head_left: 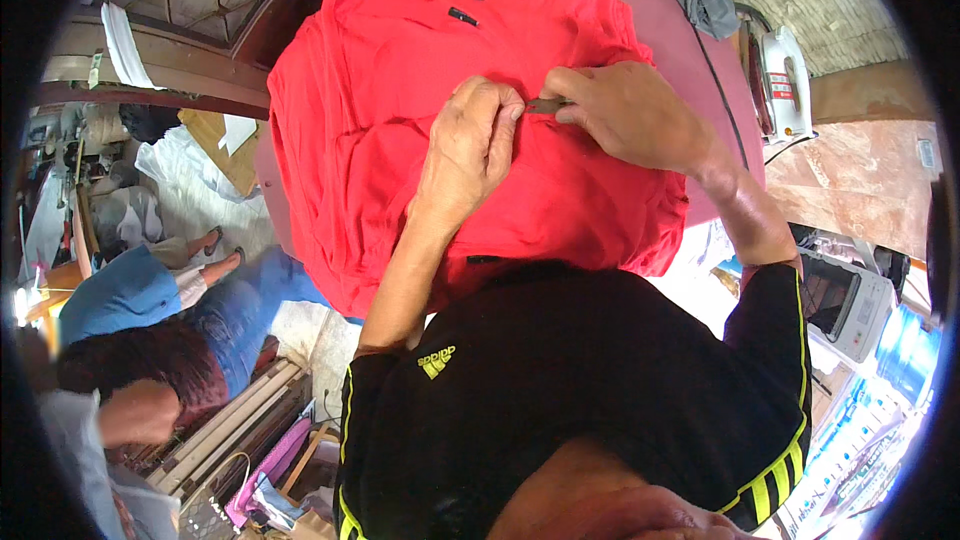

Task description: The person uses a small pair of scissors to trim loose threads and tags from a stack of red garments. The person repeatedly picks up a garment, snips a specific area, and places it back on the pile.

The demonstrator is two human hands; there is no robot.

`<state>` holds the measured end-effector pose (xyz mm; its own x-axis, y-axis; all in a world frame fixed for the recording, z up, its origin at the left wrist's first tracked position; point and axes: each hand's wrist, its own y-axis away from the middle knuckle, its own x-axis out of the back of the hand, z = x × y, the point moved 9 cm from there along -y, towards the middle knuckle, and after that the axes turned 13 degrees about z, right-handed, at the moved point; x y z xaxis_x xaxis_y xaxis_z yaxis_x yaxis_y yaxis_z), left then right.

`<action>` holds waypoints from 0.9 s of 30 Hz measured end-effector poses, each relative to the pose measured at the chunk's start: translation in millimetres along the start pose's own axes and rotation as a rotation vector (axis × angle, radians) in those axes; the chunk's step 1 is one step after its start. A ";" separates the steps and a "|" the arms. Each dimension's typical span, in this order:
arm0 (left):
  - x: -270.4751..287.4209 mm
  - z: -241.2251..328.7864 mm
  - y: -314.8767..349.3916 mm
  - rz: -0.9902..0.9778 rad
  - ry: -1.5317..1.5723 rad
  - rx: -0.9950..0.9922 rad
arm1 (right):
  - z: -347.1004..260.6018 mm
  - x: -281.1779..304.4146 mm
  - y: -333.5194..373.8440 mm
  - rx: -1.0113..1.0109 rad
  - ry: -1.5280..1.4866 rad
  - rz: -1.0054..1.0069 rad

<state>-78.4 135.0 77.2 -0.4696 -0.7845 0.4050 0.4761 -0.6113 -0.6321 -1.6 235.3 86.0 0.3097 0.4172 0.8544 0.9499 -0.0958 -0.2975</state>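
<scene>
A heap of red garments (pixel 400 50) with dark labels lies in loose folds in front of me. My left hand (pixel 468 145) is closed in a pinch on a bit of the red cloth near the middle of the heap. Just to its right, my right hand (pixel 640 118) grips small dark metal thread snips (pixel 543 106). Their tip reaches close to the left fingertips. The palm hides the rest of the snips, and any thread there is too fine to make out.
Under the garments is a pink padded table (pixel 715 70), with a dark cord across it. A white iron (pixel 788 85) stands at its right edge, near a grey cloth wad (pixel 708 10). Other people (pixel 150 360) are at lower left; a white oven-like appliance (pixel 850 305) is at right.
</scene>
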 end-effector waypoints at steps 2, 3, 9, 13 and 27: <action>1.6 5.9 -0.4 0.025 -0.013 -0.051 | -5.6 0.4 -3.2 0.018 0.009 -0.030; 1.4 8.7 -1.3 0.030 -0.024 -0.087 | -7.1 -0.8 -4.3 0.014 0.017 -0.046; 11.8 -0.7 2.6 0.069 -0.014 -0.017 | 0.6 -0.4 0.9 0.036 -0.078 0.001; 21.3 -4.1 30.2 -0.496 0.276 0.206 | 21.9 19.9 12.6 -0.160 -0.280 0.075; -38.8 -23.8 -13.8 -0.356 0.319 0.261 | 45.6 16.0 9.4 0.019 -0.278 0.286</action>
<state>-84.4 176.3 54.5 -0.8185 -0.4786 0.3179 0.3962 -0.8708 -0.2911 10.4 282.3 77.5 0.5360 0.6048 0.5890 0.8252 -0.2280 -0.5168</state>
